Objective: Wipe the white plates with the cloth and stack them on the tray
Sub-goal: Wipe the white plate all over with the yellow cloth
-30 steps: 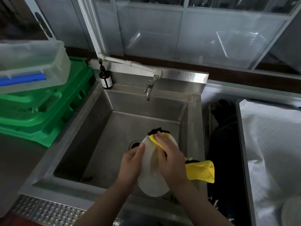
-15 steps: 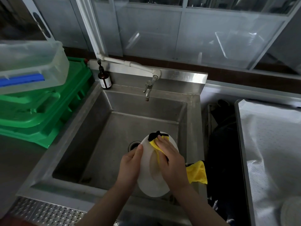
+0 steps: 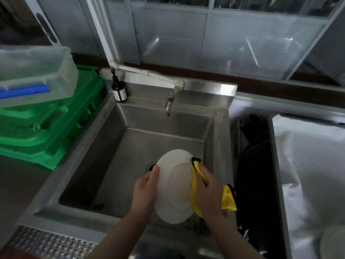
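Over the sink (image 3: 78, 180), low in the middle of the frame, the left hand (image 3: 144, 191) grips one white plate (image 3: 173, 186) by its left rim, thumb on the front face and fingers curled behind it. The plate is held nearly on edge above the basin, touching no surface. The right hand (image 3: 208, 191) presses one yellow cloth (image 3: 194, 184) (black-edged) against the plate's right rim, fingers bent over the fabric; the loose end hangs out to the right of the wrist.

Around them is a steel sink with a drain partly hidden behind the plate, a single tap (image 3: 169, 103) at the back wall fed by a white pipe (image 3: 149, 73), and one brown pump bottle (image 3: 118, 89) on the back left corner. A perforated steel strip runs along the lower left edge of the frame.

At the left lies a stack of green trays (image 3: 46, 131), number hard to count, with one clear plastic tub (image 3: 37, 71) on top. At the right sits a steel tray (image 3: 276, 165) lined with white cloth, and a second pale plate (image 3: 334, 242) shows blurred in the lower right corner. Glass panels in pale frames fill the top of the frame.
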`<state>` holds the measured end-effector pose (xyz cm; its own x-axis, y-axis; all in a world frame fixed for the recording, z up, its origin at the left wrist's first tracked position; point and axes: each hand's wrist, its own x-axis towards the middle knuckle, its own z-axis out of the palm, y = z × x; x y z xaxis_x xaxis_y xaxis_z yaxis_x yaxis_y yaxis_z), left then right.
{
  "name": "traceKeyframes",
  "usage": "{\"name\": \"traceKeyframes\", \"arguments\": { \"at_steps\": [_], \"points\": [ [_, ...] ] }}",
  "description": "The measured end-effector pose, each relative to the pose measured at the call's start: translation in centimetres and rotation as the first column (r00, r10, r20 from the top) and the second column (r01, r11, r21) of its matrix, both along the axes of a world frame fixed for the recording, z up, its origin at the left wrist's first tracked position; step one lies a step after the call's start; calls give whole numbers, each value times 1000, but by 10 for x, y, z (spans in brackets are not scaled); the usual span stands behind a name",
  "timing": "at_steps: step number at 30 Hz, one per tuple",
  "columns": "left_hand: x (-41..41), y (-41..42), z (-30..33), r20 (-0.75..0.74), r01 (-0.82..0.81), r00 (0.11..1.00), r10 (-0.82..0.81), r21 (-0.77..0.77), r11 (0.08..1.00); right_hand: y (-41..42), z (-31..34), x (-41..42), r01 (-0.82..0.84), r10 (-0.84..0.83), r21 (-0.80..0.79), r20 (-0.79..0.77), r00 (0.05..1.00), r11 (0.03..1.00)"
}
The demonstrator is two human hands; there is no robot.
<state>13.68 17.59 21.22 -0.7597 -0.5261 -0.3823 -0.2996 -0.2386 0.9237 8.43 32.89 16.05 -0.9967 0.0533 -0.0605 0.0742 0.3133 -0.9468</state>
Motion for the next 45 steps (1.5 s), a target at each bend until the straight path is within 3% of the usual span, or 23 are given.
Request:
{"name": "traceKeyframes", "arguments": {
  "at_steps": [4, 9, 13, 20, 27, 36, 41, 45],
  "points": [
    [1, -1, 2, 1, 1, 1000, -1, 14, 1000, 4, -2, 3, 108, -102, -51, 107, 989, 993],
    [1, 4, 4, 24, 33, 999, -34, 67, 997, 3, -4, 0, 167, -161, -28, 133, 978, 986],
    [0, -3, 1, 11, 57, 998, -59, 93, 994, 3, 3, 1, 59, -59, 91, -1, 998, 994],
    [-3, -2, 0, 4, 93, 995, -96, 182, 979, -12, 6, -1, -29, 52, 159, -142, 989, 987],
    [-4, 1, 0, 30, 116, 991, -130, 292, 949, -28, 13, 9, -128, 149, 107, -224, 963, 986],
    [-8, -1, -1, 34, 85, 994, -105, 375, 923, -37, 13, 25, -340, 446, 315, -382, 809, 886],
    [-8, 1, -2, 89, 28, 994, -67, 381, 924, -28, 5, 20, -379, 595, 488, -432, 678, 786],
    [-8, 1, 2, 97, 23, 993, -67, 400, 916, -16, 6, 8, -325, 594, 547, -437, 675, 772]
  ]
}}
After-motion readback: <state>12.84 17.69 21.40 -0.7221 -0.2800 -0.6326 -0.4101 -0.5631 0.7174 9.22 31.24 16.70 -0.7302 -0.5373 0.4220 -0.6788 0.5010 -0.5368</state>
